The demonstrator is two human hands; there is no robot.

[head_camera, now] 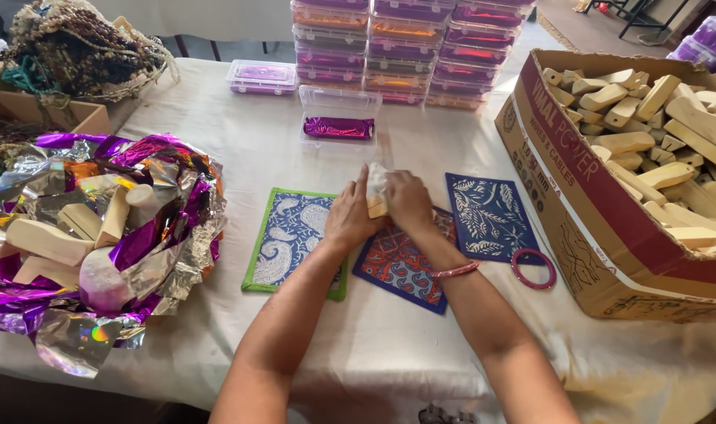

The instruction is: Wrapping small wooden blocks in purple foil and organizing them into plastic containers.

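head | white-clothed table | stacked plastic boxes | cardboard box

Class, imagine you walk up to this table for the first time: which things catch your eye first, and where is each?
At the centre, the left hand and right hand together grip a pale wooden block partly wrapped in white material, above patterned blue cloth squares. On the left lies a heap of crinkled purple and silver foil with wooden pieces in it. On the right stands a large open cardboard box full of pale wooden blocks.
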